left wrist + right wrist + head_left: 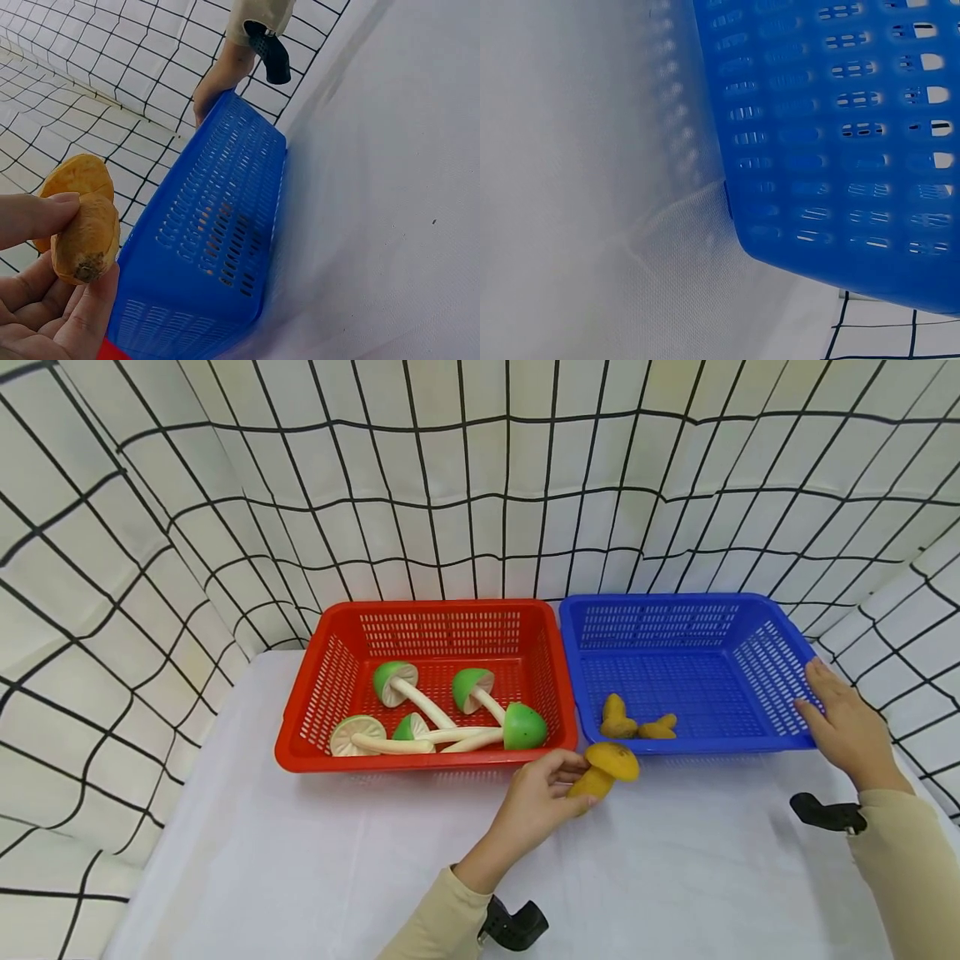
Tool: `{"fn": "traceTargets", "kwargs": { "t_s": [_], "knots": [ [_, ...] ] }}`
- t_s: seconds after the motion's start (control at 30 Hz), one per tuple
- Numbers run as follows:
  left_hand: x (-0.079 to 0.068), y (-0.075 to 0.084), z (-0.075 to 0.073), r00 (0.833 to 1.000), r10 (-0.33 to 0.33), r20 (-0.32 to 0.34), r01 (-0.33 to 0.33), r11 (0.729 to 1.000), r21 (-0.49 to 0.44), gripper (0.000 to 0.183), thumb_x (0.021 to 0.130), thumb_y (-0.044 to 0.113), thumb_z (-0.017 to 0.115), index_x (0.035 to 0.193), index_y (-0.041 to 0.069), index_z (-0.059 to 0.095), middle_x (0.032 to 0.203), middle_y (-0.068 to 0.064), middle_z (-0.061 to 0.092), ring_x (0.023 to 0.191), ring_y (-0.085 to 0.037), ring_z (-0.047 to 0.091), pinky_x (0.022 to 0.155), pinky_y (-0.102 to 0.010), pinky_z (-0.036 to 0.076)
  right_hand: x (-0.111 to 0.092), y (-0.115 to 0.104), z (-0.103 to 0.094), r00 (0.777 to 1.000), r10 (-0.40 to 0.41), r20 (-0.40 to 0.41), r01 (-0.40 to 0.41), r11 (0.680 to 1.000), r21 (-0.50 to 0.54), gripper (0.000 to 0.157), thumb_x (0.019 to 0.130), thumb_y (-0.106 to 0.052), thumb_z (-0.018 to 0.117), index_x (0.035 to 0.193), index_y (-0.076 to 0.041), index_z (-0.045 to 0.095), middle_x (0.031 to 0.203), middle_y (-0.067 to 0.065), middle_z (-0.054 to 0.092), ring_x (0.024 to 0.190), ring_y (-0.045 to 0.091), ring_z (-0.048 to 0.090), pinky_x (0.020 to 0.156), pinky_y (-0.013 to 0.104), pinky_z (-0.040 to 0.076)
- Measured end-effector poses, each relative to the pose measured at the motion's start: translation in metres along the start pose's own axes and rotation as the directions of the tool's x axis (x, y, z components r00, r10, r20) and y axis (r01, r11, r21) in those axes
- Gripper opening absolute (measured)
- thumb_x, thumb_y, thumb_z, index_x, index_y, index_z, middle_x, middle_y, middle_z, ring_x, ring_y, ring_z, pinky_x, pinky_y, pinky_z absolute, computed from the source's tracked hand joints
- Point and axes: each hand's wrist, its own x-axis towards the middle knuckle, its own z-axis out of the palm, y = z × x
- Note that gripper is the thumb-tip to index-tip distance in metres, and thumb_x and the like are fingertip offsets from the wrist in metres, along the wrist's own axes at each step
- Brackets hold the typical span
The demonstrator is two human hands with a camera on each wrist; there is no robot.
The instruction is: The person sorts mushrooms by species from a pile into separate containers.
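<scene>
In the head view my left hand (536, 806) pinches the stem of a yellow toy mushroom (615, 762), just in front of the baskets where they meet. The left wrist view shows the thumb and fingers around the mushroom's stem (88, 240), its brown-tipped end facing the camera. At the right end of the blue basket (678, 745), my right hand (851, 722) rests on the rim with fingers fairly straight. Two yellow mushrooms (618, 718) lie in that basket's near left corner. The right wrist view shows the basket's perforated wall (817, 165) but no fingers.
A red basket (427, 763) stands left of the blue one, holding several green-capped mushrooms (525, 727) with pale stems. Both sit on a white cloth-covered table (375, 860). White fabric with black netting (465, 527) rises behind and at both sides.
</scene>
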Motion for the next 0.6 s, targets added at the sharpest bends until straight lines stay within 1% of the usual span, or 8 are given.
{"fn": "traceTargets", "kwargs": {
  "t_s": [0.1,0.27,0.37,0.5,0.6],
  "knots": [
    [0.001,0.0,0.0,1.0,0.004,-0.003,-0.004,1.0,0.003,0.034,0.08,-0.002,0.071,0.111,-0.007,0.06,0.109,-0.016,0.063,0.103,-0.028,0.061,0.085,-0.024,0.051,0.001,0.0,0.0,1.0,-0.004,0.001,0.004,1.0,0.002,0.058,0.1,-0.026,0.03,0.146,0.007,0.014,0.151,0.027,0.015,0.141,0.038,0.009,0.112,0.055,0.009],
    [0.002,0.004,-0.001,1.0,0.02,-0.004,-0.02,1.0,-0.004,0.034,0.08,-0.002,0.072,0.111,-0.007,0.059,0.109,-0.017,0.063,0.102,-0.029,0.062,0.084,-0.024,0.052,0.001,0.0,0.0,1.0,0.007,0.014,-0.007,1.0,0.006,0.059,0.101,-0.027,0.03,0.147,0.005,0.014,0.151,0.026,0.013,0.14,0.04,0.01,0.109,0.059,0.011],
    [0.003,0.007,-0.001,1.0,0.016,-0.002,-0.016,1.0,-0.006,0.034,0.08,-0.002,0.072,0.111,-0.007,0.059,0.108,-0.016,0.063,0.101,-0.028,0.062,0.084,-0.024,0.052,0.001,-0.001,0.0,1.0,0.012,0.014,-0.012,1.0,0.001,0.059,0.1,-0.028,0.03,0.147,0.005,0.014,0.152,0.025,0.013,0.14,0.041,0.011,0.108,0.061,0.012],
    [0.007,0.01,-0.001,1.0,0.003,-0.005,-0.003,1.0,-0.008,0.034,0.079,-0.003,0.071,0.111,-0.008,0.059,0.108,-0.017,0.063,0.101,-0.028,0.062,0.084,-0.023,0.052,0.001,-0.001,0.0,1.0,0.011,0.006,-0.011,1.0,0.0,0.059,0.1,-0.027,0.031,0.147,0.005,0.014,0.151,0.026,0.014,0.14,0.041,0.011,0.11,0.059,0.012],
    [0.012,0.014,-0.002,1.0,0.009,-0.01,-0.009,1.0,-0.007,0.035,0.079,-0.004,0.071,0.111,-0.007,0.059,0.109,-0.017,0.063,0.101,-0.027,0.062,0.084,-0.023,0.051,0.001,-0.001,-0.001,1.0,0.007,0.007,-0.007,1.0,0.007,0.059,0.101,-0.027,0.031,0.147,0.006,0.015,0.151,0.025,0.014,0.14,0.04,0.011,0.111,0.057,0.011]
  ]
}}
